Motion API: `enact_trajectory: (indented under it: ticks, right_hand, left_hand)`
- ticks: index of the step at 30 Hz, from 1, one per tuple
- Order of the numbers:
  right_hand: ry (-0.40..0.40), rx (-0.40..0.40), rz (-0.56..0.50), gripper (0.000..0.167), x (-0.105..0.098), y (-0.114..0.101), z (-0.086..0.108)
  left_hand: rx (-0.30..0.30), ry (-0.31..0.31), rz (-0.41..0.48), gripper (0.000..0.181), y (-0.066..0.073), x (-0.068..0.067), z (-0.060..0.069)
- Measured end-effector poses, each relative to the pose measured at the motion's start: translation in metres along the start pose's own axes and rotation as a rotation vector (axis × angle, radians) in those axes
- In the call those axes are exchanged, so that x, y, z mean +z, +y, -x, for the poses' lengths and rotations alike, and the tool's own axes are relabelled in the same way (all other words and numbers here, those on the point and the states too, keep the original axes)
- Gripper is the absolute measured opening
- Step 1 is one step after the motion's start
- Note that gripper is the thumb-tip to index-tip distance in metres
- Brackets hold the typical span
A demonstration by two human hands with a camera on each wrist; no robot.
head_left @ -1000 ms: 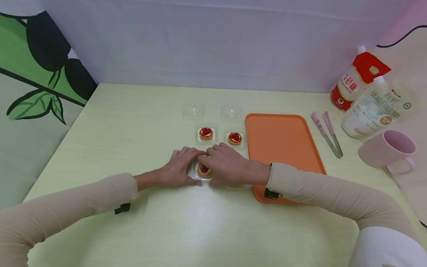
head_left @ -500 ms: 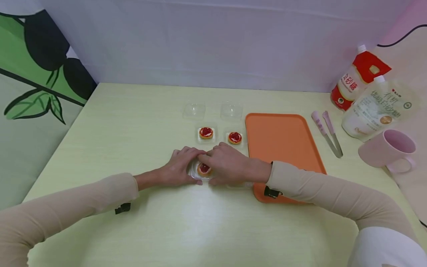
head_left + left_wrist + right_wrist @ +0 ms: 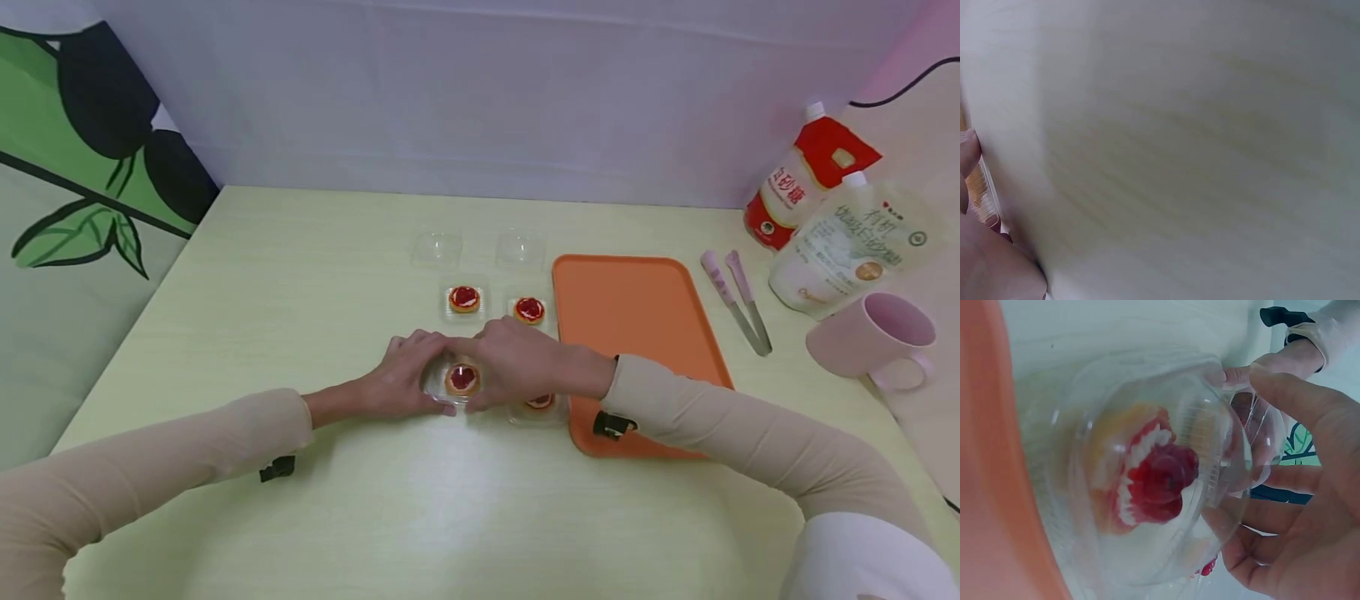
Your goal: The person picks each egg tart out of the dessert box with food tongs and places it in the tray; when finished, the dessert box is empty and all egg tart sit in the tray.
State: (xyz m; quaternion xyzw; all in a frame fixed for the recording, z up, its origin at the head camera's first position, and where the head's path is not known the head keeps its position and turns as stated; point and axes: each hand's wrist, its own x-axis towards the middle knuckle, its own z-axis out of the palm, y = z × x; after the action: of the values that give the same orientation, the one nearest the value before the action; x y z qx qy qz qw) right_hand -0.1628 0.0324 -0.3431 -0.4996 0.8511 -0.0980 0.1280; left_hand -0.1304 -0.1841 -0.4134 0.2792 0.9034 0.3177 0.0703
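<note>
A tart (image 3: 462,379) with red topping sits in a clear plastic box between the two hands. The left hand (image 3: 397,379) curls its thumb and fingers round the box's left side; a little of it shows at the left edge of the left wrist view. On the box's right side is the right hand (image 3: 517,362), thumb and fingers spread round it. Just right of that box, partly under the right hand, stands another box with a tart (image 3: 540,402); in the right wrist view its tart (image 3: 1157,478) is under a clear domed lid.
Behind the hands are two more tarts (image 3: 464,298) in clear boxes, their lids (image 3: 438,248) raised behind them. An orange tray (image 3: 630,308) lies to the right, partly under the right forearm. Beyond it are tongs (image 3: 738,304), a pink mug (image 3: 862,337) and two pouches (image 3: 825,242).
The right hand has moved slightly to the right and its fingers have lifted a little, uncovering more of the tart between the hands and the neighbouring one. The left hand stays in place.
</note>
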Motion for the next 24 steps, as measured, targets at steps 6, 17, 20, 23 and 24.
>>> enact_trajectory:
  ticks: [6, 17, 20, 23, 24]
  right_hand:
    - [-0.033, 0.091, -0.065, 0.075, -0.003, 0.003, 0.001]
    - [-0.051, 0.112, -0.173, 0.069, -0.011, 0.008, 0.003]
    - [-0.063, 0.116, -0.187, 0.069, -0.014, 0.008, 0.005]
    - [-0.074, 0.121, -0.205, 0.070, -0.017, 0.009, 0.007]
    - [-0.081, 0.122, -0.210, 0.070, -0.018, 0.010, 0.009]
  left_hand:
    - [-0.003, 0.016, -0.013, 0.082, 0.001, -0.001, 0.000]
    - [-0.050, -0.002, 0.011, 0.095, 0.000, 0.000, -0.001]
    - [-0.051, -0.001, 0.017, 0.096, 0.000, 0.000, -0.001]
    - [-0.052, -0.003, 0.019, 0.097, 0.001, 0.001, 0.000]
    - [-0.055, -0.006, 0.019, 0.097, 0.002, 0.000, 0.000]
